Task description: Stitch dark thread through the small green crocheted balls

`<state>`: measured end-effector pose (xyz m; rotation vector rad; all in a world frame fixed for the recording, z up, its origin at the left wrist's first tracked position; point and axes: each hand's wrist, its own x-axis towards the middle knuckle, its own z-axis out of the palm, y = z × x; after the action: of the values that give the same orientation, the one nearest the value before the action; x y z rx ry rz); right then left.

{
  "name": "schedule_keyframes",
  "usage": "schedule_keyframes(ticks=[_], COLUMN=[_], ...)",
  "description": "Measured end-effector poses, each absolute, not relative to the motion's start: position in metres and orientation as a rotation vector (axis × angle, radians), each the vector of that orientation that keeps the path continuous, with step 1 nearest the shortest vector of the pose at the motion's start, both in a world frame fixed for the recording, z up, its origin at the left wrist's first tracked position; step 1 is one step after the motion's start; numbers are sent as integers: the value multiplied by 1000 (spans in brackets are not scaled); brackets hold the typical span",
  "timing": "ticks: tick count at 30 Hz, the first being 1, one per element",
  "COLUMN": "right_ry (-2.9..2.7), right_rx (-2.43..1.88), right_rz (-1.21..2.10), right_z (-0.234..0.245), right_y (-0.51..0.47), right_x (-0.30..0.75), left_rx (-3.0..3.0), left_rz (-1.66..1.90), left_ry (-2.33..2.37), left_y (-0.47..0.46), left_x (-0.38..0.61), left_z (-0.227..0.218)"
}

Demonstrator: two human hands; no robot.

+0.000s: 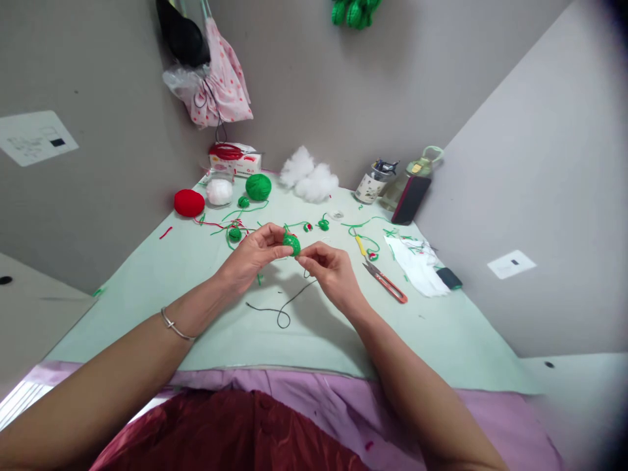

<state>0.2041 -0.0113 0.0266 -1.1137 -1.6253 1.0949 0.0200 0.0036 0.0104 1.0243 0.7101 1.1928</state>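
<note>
A small green crocheted piece (pixel 291 244) is pinched between the thumb and fingers of my left hand (pixel 262 252), above the middle of the table. Just to its right, my right hand (pixel 326 265) has its thumb and forefinger closed at the piece's lower edge. A dark thread (pixel 282 311) runs from beneath these right fingertips and trails in a loop on the tabletop. Whether a needle is also between them is too small to tell. Behind my hands lie little green crocheted bits (pixel 322 224) with loose yarn tails.
Orange-handled thread snips (pixel 385 282) and a yellow crochet hook (pixel 360 244) lie to the right, near a white tissue (pixel 417 268). Green (pixel 258 187), white (pixel 219 191) and red yarn balls (pixel 189 203) sit back left. White stuffing (pixel 309 176), a pen cup (pixel 370 185) and a phone (pixel 412 199) stand behind.
</note>
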Motion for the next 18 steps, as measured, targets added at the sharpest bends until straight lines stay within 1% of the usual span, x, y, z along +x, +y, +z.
schedule_keyframes(ticks=[2,5,9,11,15,18], right_ry=[-1625,-1638,-1603,-1566,-1463,-1461], right_rx=[-1110,-1112,-1154,-1164,-1145,-1136], right_rz=[1146,1215,1238,1234,1235,1230], right_z=[24,20,20,23,26,25], right_y=[-12,-14,-13,-11,-8,-7], right_x=[201,198,200,202,206,207], left_rx=[946,752,590,657,1008,1242], left_rz=[1190,1282,1356,1358,1343,1219], left_ry=[677,618,599,620,802,870], left_y=[6,12,20,19,13,9], left_x=[17,8,-6,-8,0,6], left_z=[13,18,24,24,21,16])
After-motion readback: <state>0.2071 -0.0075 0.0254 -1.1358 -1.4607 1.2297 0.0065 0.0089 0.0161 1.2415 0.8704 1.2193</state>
